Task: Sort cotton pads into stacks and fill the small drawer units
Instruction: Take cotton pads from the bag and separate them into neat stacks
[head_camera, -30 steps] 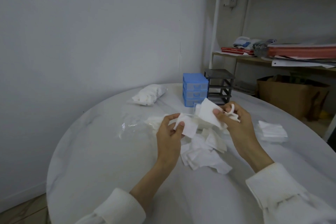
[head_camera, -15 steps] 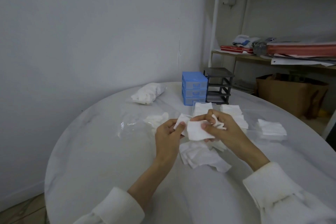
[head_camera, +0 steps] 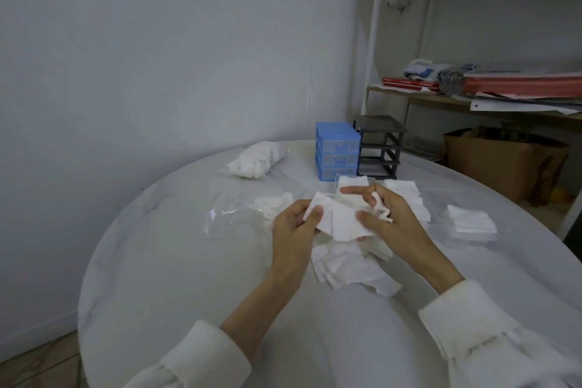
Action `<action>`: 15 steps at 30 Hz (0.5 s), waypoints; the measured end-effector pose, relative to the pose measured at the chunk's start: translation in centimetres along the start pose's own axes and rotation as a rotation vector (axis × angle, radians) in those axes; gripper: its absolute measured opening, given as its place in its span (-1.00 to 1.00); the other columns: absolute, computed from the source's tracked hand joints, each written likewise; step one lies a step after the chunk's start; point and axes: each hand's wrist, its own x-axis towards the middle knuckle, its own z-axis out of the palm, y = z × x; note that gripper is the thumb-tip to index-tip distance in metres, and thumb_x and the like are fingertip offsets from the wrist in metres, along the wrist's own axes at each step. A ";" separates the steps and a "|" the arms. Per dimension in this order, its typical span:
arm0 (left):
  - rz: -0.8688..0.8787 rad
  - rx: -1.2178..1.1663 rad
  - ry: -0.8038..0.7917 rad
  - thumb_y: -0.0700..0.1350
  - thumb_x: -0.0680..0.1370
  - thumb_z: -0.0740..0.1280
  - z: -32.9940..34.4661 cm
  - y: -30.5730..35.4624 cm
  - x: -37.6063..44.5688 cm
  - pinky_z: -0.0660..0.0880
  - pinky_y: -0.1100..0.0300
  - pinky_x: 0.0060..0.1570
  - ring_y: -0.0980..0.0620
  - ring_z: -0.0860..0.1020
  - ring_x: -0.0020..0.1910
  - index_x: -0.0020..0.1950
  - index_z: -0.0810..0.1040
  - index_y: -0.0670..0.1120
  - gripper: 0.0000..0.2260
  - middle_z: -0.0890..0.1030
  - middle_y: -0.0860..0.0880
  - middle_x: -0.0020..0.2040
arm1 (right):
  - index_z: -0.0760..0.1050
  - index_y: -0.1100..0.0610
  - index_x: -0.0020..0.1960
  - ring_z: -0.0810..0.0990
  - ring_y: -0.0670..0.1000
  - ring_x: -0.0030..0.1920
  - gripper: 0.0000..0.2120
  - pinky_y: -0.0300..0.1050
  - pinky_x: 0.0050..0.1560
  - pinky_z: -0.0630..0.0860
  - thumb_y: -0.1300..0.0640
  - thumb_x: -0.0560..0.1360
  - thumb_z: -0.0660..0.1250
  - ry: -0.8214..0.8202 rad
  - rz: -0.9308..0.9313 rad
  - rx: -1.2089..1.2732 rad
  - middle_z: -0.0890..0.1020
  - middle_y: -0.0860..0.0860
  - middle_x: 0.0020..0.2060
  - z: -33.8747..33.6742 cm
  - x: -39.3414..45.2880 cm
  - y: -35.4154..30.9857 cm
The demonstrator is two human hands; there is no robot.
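Above the middle of the round white table [head_camera: 176,277], my left hand [head_camera: 296,227] pinches a few white square cotton pads [head_camera: 327,214] at their left corner. My right hand [head_camera: 390,220] pinches another cotton pad [head_camera: 346,225] with thumb and fingers against those pads, and a twisted white scrap [head_camera: 382,209] is tucked in its curled fingers. A loose heap of pads [head_camera: 349,268] lies on the table under both hands. Behind the hands lie neat pad stacks [head_camera: 406,195], one in a clear drawer [head_camera: 351,181]. A blue drawer unit [head_camera: 337,151] and a dark empty drawer frame [head_camera: 379,148] stand at the far edge.
A full bag of cotton pads [head_camera: 256,159] lies at the back left. An empty clear plastic bag [head_camera: 233,217] lies left of my hands, with more pads [head_camera: 274,203] beside it. Another pad stack [head_camera: 470,222] sits at the right. A shelf rack [head_camera: 472,94] and cardboard box [head_camera: 500,161] stand beyond.
My right hand came down and left, bringing its pad against the pads in my left hand. The stacks behind the hands came into sight.
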 end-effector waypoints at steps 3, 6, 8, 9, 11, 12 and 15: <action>-0.006 -0.001 0.027 -0.29 0.55 0.28 -0.1 -0.1 0.0 0.54 0.30 -0.17 0.10 0.60 -0.17 -0.08 0.60 -0.13 -0.88 0.64 -0.03 -0.17 | 0.48 -0.11 -0.27 0.57 0.12 0.04 -0.51 -0.23 -0.42 0.51 0.49 0.47 0.20 0.033 -0.080 -0.023 0.57 0.16 0.08 -0.2 -0.1 -0.3; -0.012 -0.018 0.023 -0.29 0.55 0.28 0.0 0.1 -0.1 0.54 0.32 -0.18 0.12 0.60 -0.19 -0.10 0.59 -0.12 -0.86 0.64 -0.02 -0.19 | 0.27 0.12 -0.28 0.62 0.03 -0.02 -0.68 -0.20 -0.45 0.52 0.49 0.47 0.21 -0.013 -0.047 -0.055 0.65 -0.04 0.03 -0.2 -0.1 0.0; -0.003 -0.021 -0.003 -0.29 0.55 0.27 0.0 0.3 -0.2 0.56 0.30 -0.15 0.08 0.59 -0.16 -0.09 0.58 -0.14 -0.88 0.63 -0.05 -0.17 | 0.23 0.15 -0.28 0.63 -0.03 -0.03 -0.68 -0.13 -0.43 0.56 0.49 0.46 0.22 -0.037 -0.016 -0.063 0.66 -0.07 0.03 -0.1 -0.2 0.3; 0.004 -0.018 -0.012 -0.29 0.56 0.27 0.1 0.4 -0.2 0.56 0.30 -0.15 0.07 0.59 -0.16 -0.08 0.58 -0.14 -0.88 0.62 -0.06 -0.16 | 0.22 0.16 -0.29 0.63 -0.06 -0.04 -0.68 -0.12 -0.42 0.57 0.49 0.46 0.22 -0.043 -0.003 -0.063 0.66 -0.08 0.02 -0.1 -0.2 0.3; 0.007 -0.016 -0.018 -0.29 0.56 0.26 0.1 0.5 -0.2 0.55 0.30 -0.15 0.06 0.57 -0.16 -0.09 0.58 -0.15 -0.88 0.61 -0.07 -0.17 | 0.22 0.17 -0.29 0.63 -0.11 -0.10 -0.68 -0.12 -0.43 0.57 0.49 0.46 0.22 -0.051 0.020 -0.064 0.66 -0.11 -0.01 -0.1 -0.2 0.2; 0.006 -0.017 -0.016 -0.29 0.56 0.27 0.1 0.5 -0.2 0.54 0.30 -0.15 0.06 0.57 -0.17 -0.09 0.58 -0.15 -0.88 0.61 -0.07 -0.18 | 0.22 0.19 -0.28 0.63 -0.13 -0.14 -0.70 -0.12 -0.43 0.57 0.49 0.47 0.22 -0.051 0.032 -0.062 0.66 -0.13 -0.03 -0.1 -0.2 0.1; 0.014 -0.013 -0.017 -0.28 0.55 0.28 0.0 0.5 -0.2 0.54 0.27 -0.11 0.05 0.57 -0.15 -0.09 0.59 -0.16 -0.89 0.61 -0.06 -0.18 | 0.24 0.24 -0.25 0.63 -0.18 -0.14 -0.75 -0.10 -0.42 0.56 0.49 0.46 0.22 -0.046 0.036 -0.075 0.65 -0.17 -0.04 0.0 -0.2 0.0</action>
